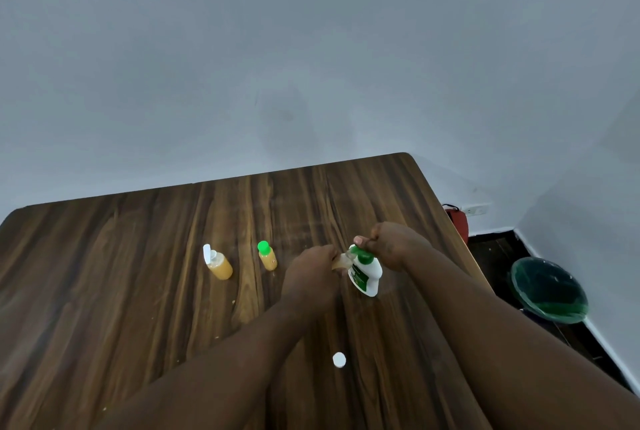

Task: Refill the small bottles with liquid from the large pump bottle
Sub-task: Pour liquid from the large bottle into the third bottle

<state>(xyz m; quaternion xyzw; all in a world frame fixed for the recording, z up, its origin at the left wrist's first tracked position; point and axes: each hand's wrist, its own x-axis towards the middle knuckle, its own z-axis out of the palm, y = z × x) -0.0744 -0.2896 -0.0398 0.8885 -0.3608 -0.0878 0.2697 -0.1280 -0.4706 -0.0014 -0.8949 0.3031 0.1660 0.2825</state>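
The white pump bottle [366, 274] with a green pump head stands on the wooden table [138, 273] at the right. My right hand [394, 246] rests on the pump head, thumb over its top. My left hand [311, 277] holds a small clear bottle [341, 260] with orange liquid, tilted under the pump spout and mostly hidden by my fingers. Two more small bottles with orange liquid stand to the left: one with an open white flip cap [218, 263], one with a green cap [267, 255]. A loose white cap [339, 359] lies between my forearms.
The table's right edge runs close beside my right arm. Below it on the dark floor sit a green bin [549, 291] and a red object [459, 223] by the wall. A pale wall stands behind the table.
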